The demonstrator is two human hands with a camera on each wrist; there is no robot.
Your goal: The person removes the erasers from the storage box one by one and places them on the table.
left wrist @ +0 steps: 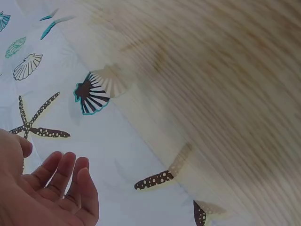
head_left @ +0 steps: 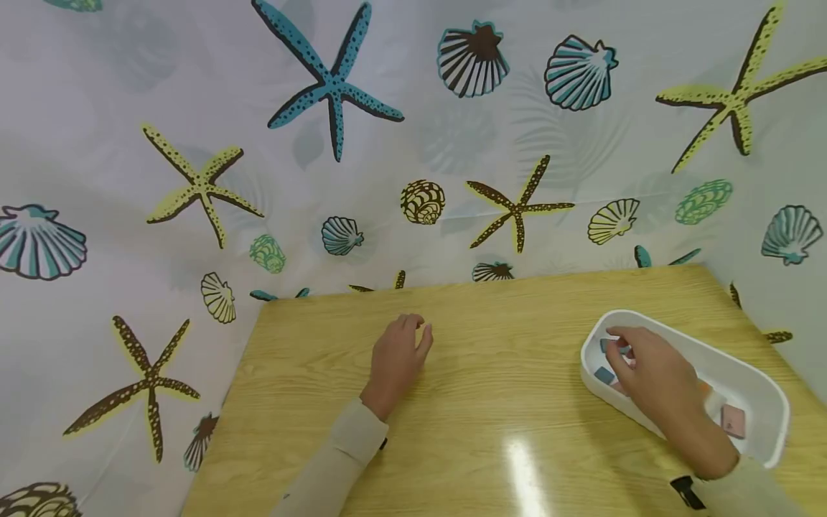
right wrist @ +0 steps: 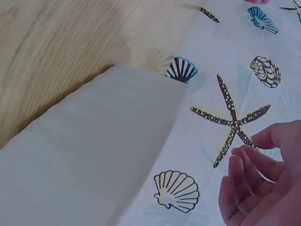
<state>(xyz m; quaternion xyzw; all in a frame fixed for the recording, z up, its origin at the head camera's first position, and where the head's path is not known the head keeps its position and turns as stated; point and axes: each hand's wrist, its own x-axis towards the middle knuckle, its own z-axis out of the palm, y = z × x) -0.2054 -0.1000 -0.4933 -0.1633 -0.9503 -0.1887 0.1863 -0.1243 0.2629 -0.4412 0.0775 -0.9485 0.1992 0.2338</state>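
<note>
My left hand (head_left: 395, 359) hovers over the wooden table (head_left: 491, 345), fingers loosely bent and holding nothing. The left wrist view shows the same hand (left wrist: 56, 188) with a gap between thumb and fingers. On the right, my other hand (head_left: 659, 377) is above a white plastic tub (head_left: 752, 377). Its thumb and fingers are loosely bent, and nothing shows between them in the right wrist view (right wrist: 263, 176). Small pieces lie in the tub: a blue one (head_left: 604, 375), a pink one (head_left: 733, 421) and an orange one (head_left: 703, 388). The hand and forearm hide part of the contents.
A white cloth (head_left: 388, 158) printed with starfish and shells hangs behind the table and along both sides. The tub stands at the table's right side, near that cloth. Its pale outer wall (right wrist: 94, 146) fills much of the right wrist view.
</note>
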